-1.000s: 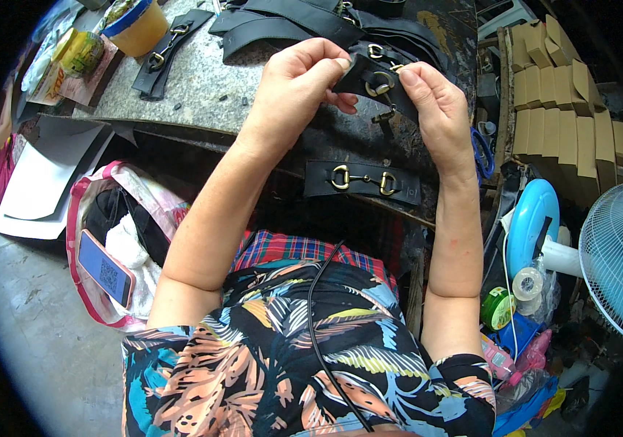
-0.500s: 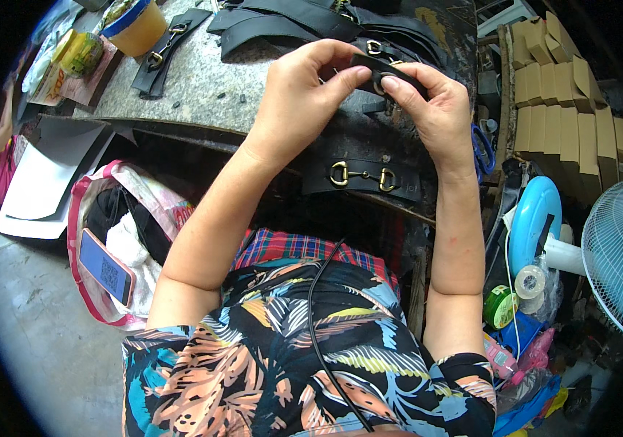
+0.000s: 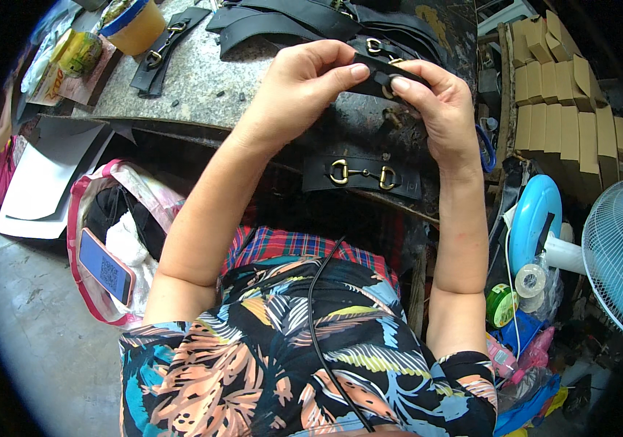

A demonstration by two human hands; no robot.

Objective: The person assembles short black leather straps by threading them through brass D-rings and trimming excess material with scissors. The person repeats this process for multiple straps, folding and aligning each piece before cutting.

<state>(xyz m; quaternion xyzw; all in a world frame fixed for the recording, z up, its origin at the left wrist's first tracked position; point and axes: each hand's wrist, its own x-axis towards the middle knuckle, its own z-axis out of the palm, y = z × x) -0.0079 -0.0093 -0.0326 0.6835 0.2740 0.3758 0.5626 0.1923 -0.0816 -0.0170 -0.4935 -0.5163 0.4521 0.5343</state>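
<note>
Above the near edge of the worktable, a black leather strap (image 3: 371,79) with a metal ring is pinched between both hands. My left hand (image 3: 310,76) grips its left end between thumb and fingers. The thumb of my right hand (image 3: 436,93) presses the strap close by the ring, fingers behind it. Below the hands, a wide black leather piece with a brass horsebit buckle (image 3: 362,175) lies at the table's edge. Beyond them sits a pile of black leather straps (image 3: 289,25), some with brass fittings. Another strap with brass fittings (image 3: 168,47) rests farther left.
A yellow tub with a blue rim (image 3: 136,29) and a yellow-green jar (image 3: 78,52) stand at the far left. A bag holding a phone (image 3: 107,268) is beside my left arm. Stacked cardboard boxes (image 3: 555,109) and a fan (image 3: 613,251) occupy the right side.
Both hands keep hold of the strap. It has tilted slightly, and my right hand has shifted a little to the right and down.
</note>
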